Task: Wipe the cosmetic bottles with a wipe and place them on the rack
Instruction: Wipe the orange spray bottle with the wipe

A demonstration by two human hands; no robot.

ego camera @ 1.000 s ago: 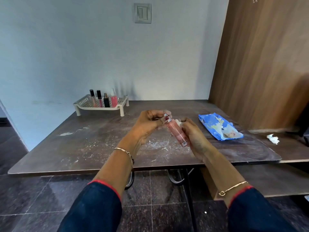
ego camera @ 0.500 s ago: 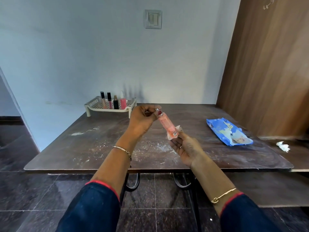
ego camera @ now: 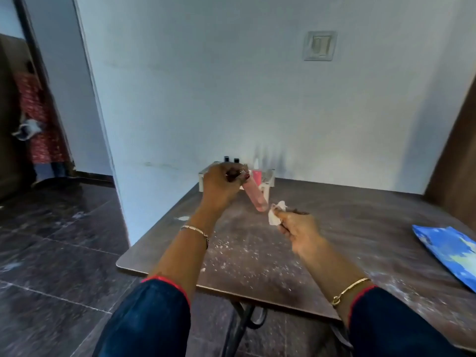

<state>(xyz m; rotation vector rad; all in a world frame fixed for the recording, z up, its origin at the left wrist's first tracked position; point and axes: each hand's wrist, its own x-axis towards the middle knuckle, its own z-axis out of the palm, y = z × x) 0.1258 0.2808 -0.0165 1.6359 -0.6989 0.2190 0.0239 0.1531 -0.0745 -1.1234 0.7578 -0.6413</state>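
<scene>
Near rack (ego camera: pixel 268 182), pink bottle (ego camera: pixel 255 195) lifted off wipe (ego camera: pixel 275 217)

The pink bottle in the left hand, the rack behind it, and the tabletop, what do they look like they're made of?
Pink bottle: probably clear plastic or glass, translucent, pink showing through; blur leaves it open.
Rack: likely cream matte moulded plastic with stubby legs; the left hand partly hides it.
Tabletop: seemingly dark brown laminate or stone-look board, thin rounded edge, dull sheen, dusted with white specks.
</scene>
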